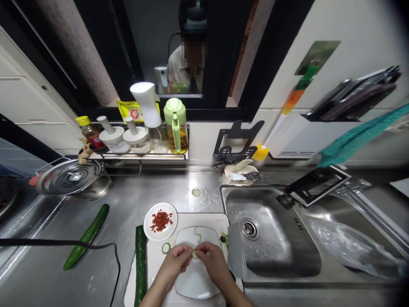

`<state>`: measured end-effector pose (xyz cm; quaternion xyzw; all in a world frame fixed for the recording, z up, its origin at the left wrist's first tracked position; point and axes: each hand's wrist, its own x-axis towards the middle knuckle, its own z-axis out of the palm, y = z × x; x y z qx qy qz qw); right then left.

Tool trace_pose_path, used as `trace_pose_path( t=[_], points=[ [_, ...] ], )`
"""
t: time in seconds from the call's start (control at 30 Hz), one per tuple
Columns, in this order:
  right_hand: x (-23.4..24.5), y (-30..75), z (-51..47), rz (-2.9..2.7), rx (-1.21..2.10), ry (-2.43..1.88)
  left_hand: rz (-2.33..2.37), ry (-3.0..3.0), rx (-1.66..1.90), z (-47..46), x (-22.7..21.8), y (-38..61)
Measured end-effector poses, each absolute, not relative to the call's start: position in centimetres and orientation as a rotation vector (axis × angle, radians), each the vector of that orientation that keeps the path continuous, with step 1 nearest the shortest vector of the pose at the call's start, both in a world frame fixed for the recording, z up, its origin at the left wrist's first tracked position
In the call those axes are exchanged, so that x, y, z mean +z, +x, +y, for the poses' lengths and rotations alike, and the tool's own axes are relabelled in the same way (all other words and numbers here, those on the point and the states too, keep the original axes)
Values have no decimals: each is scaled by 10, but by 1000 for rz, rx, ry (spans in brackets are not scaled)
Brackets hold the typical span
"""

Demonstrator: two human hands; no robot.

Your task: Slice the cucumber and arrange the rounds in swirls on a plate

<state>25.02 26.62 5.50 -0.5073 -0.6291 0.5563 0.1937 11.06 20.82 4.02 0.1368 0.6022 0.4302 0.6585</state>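
Observation:
Both my hands meet over a white squarish plate [198, 285]. My left hand [177, 262] and my right hand [211, 261] pinch a small cucumber slice [194, 254] between their fingertips. Half-moon cucumber pieces [198, 237] lie near the plate's far edge. Under the plate is a white cutting board [158, 273], with a round cucumber slice [165, 247] left of my hands. A length of dark green cucumber [140, 264] rests along the board's left side. Dried red berries fill the middle of a small round plate [148, 228]. A wide knife blade [237, 249] lies at the board's right edge.
A double sink [271, 266] lies to the right, its far basin holding a clear plastic bag [348, 247]. A whole cucumber [86, 238] and a black cable [116, 256] are on the left counter. Behind stand a lidded pot [96, 183], an oil bottle [175, 128] and a knife holder [309, 136].

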Motion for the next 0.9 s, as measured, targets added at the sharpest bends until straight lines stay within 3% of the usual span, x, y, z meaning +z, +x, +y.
trace_pose_path(
  t=[0.23, 0.43, 0.9],
  points=[
    [54, 255, 270, -1687, 1644, -1373, 1227, -166, 805, 212, 42, 129],
    [56, 260, 272, -1685, 1653, -1361, 1060, -365, 894, 217, 38, 127],
    [44, 264, 284, -1783, 1642, -1394, 1294, -35, 992, 223, 37, 116]
  ],
)
